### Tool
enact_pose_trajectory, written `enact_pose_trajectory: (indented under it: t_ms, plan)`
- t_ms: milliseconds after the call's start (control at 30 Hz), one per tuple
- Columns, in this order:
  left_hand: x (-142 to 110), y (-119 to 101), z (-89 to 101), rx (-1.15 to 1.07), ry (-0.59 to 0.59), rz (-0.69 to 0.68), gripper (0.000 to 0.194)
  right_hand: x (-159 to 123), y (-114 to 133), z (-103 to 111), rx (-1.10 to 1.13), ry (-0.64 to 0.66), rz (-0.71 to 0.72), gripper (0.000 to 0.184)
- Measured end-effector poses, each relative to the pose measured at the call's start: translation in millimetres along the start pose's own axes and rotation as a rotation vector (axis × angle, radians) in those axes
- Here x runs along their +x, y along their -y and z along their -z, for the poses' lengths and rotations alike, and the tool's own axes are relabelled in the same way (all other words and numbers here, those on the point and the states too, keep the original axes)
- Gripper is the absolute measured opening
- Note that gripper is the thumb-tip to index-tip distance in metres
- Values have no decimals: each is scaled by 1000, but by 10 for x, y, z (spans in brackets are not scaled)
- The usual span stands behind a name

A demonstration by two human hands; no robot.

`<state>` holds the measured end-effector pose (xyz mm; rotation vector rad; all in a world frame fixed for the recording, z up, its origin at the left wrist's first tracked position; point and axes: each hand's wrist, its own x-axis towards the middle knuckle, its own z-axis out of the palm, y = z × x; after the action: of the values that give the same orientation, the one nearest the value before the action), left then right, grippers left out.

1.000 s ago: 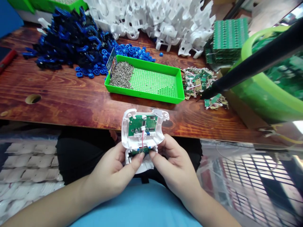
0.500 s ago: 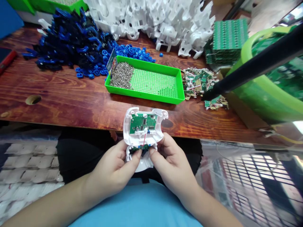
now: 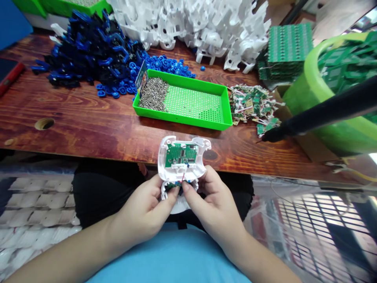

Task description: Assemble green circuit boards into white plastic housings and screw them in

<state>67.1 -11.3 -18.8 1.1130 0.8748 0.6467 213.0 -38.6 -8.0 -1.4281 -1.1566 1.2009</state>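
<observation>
Fingers, left hand (image 3: pixel 144 209): closed on the left side of a small, curved white plastic shell (image 3: pixel 180 207), thumb laid over it; fingertips underneath hidden.
Fingers, right hand (image 3: pixel 214 202): closed on the right side of the same shell, thumb tip near the left thumb's.
Small green circuit board (image 3: pixel 172 184): in the small shell, at the thumb tips, partly covered.
Larger white plastic housing half (image 3: pixel 163 163): directly beyond the small shell, hollow face up, in front of the person at the table's near edge.
Large green circuit board (image 3: pixel 176 154): seated inside the housing half.
Thin red wire (image 3: pixel 183 177): running from the housing half down towards the thumbs.
Shallow bright-green plastic tray (image 3: pixel 185 122): on the brown wooden table (image 3: pixel 88 127), beyond the housing half; perforated floor.
Small silvery metal screws (image 3: pixel 153 94): heaped at the tray's left end.
Round blue plastic pieces (image 3: pixel 171 66): behind the tray and to its left.
Black-and-blue plastic parts (image 3: pixel 91 55): piled farther left.
White plastic shells (image 3: pixel 218 33): mounded at the back.
Small wired circuit boards (image 3: pixel 250 104): loose, right of the tray.
</observation>
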Motion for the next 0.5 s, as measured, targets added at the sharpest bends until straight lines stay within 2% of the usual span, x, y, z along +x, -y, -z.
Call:
enact_pose_trajectory:
  t_ms: [167, 267, 333, 400, 500]
  plan:
    - [28, -45, -3, -120, 10, 68, 43, -10, 5, 20, -16, 36, -55, 8]
    - [77, -112, 1, -313, 27, 188, 39, -5, 106, 188, -129, 70, -30, 12]
    - [127, -166, 7, -389, -14, 242, 34, 48, 213, 379, -210, -20, 71, 17]
    - [187, -217, 12, -422, -41, 257, 31, 155, 332, 602, -235, -171, 196, 24]
    - [285, -261, 4, -434, 40, 265, 32, 384, 500, 885, -214, -336, 345, 35]
